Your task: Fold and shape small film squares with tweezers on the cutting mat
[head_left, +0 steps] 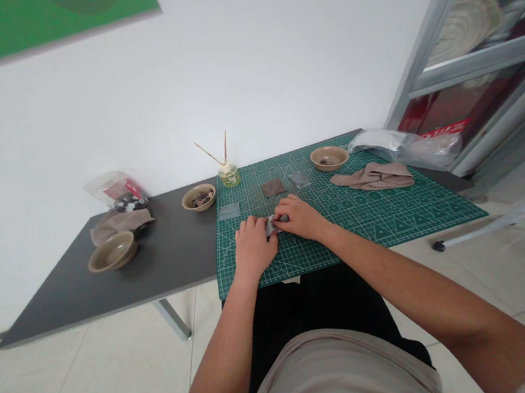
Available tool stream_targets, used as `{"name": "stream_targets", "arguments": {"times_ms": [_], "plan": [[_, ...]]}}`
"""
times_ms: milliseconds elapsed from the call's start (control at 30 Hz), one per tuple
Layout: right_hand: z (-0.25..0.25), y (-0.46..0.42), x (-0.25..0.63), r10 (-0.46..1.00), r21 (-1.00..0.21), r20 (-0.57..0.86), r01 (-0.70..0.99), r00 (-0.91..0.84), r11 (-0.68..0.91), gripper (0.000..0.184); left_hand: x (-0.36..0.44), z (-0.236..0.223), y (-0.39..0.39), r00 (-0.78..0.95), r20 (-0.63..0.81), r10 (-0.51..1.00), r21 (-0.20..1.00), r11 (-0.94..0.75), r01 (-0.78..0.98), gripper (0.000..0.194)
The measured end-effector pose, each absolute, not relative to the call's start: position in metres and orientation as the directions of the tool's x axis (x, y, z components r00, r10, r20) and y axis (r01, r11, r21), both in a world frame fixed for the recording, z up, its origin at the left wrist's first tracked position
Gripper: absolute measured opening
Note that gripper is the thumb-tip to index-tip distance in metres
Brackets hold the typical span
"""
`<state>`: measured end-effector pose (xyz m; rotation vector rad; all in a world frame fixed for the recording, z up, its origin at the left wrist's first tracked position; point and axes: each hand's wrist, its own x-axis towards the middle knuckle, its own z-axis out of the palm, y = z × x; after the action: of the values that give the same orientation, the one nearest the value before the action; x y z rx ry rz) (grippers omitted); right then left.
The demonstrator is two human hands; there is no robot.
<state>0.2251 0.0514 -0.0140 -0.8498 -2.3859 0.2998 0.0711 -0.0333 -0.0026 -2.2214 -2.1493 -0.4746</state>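
My left hand (253, 246) and my right hand (302, 218) meet over the cutting mat (342, 222), close to its front left part. Between their fingertips is a small, thin greyish packet (270, 225), partly covered by the fingers; its contents are too small to make out. Both hands have their thumbs and fingers closed on it. Just beyond them lie a flat brown square (273, 187) and a clear plastic bag (299, 179). Left of these, another small clear bag (229, 211) rests flat on the mat.
Small pieces fill a bowl (199, 198) at left; another bowl (329, 158) stands back right. A reed diffuser (229, 176) is near the wall. Brown cloth (375, 177) and plastic packaging (404, 146) lie right. Far left are a third bowl (112, 252) and a transparent bag (118, 192).
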Motion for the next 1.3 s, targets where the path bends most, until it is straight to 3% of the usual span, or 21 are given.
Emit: {"name": "stream_targets", "arguments": {"times_ms": [67, 233, 367, 533, 633, 700, 833, 967, 1033, 1133, 1300], "plan": [[-0.013, 0.050, 0.226, 0.654, -0.387, 0.451, 0.527, -0.607, 0.757, 0.012, 0.072, -0.002, -0.034, 0.004, 0.215, 0.977, 0.203, -0.048, 0.978, 0.030], [-0.010, 0.049, 0.227, 0.569, -0.451, 0.415, 0.383, -0.709, 0.806, 0.004, 0.071, 0.000, -0.034, 0.012, 0.222, 0.975, 0.204, -0.059, 0.977, 0.033], [-0.008, 0.047, 0.228, 0.637, -0.520, 0.402, 0.408, -0.658, 0.750, 0.007, 0.067, -0.001, -0.032, 0.016, 0.230, 0.973, 0.267, -0.079, 0.960, 0.028], [-0.010, 0.046, 0.229, 0.686, -0.547, 0.386, 0.446, -0.617, 0.708, 0.023, 0.061, -0.005, -0.028, -0.009, 0.302, 0.953, 0.412, -0.123, 0.903, 0.014], [-0.015, 0.048, 0.229, 0.707, -0.466, 0.394, 0.535, -0.588, 0.705, 0.046, 0.058, -0.007, -0.026, -0.113, 0.350, 0.930, 0.545, -0.104, 0.832, 0.010], [-0.018, 0.049, 0.229, 0.702, -0.409, 0.362, 0.572, -0.613, 0.711, 0.052, 0.055, -0.008, -0.026, -0.223, 0.334, 0.916, 0.666, -0.062, 0.744, 0.007], [-0.017, 0.050, 0.229, 0.727, -0.450, 0.334, 0.576, -0.600, 0.682, 0.042, 0.050, -0.009, -0.024, -0.355, 0.263, 0.897, 0.841, -0.033, 0.540, 0.012], [-0.009, 0.050, 0.230, 0.812, -0.691, 0.321, 0.466, -0.487, 0.552, 0.016, 0.047, -0.010, -0.022, -0.359, 0.252, 0.899, 0.896, -0.076, 0.438, 0.021], [-0.004, 0.051, 0.231, 0.832, -0.753, 0.340, 0.402, -0.439, 0.520, 0.007, 0.047, -0.010, -0.022, -0.361, 0.254, 0.897, 0.907, -0.090, 0.412, 0.023], [0.002, 0.052, 0.232, 0.831, -0.739, 0.432, 0.391, -0.349, 0.549, 0.005, 0.046, -0.011, -0.022, -0.354, 0.258, 0.899, 0.917, -0.113, 0.382, 0.027], [0.000, 0.053, 0.232, 0.835, -0.722, 0.432, 0.424, -0.341, 0.547, 0.005, 0.043, -0.016, -0.019, -0.311, 0.266, 0.913, 0.907, -0.128, 0.401, 0.026]]}}
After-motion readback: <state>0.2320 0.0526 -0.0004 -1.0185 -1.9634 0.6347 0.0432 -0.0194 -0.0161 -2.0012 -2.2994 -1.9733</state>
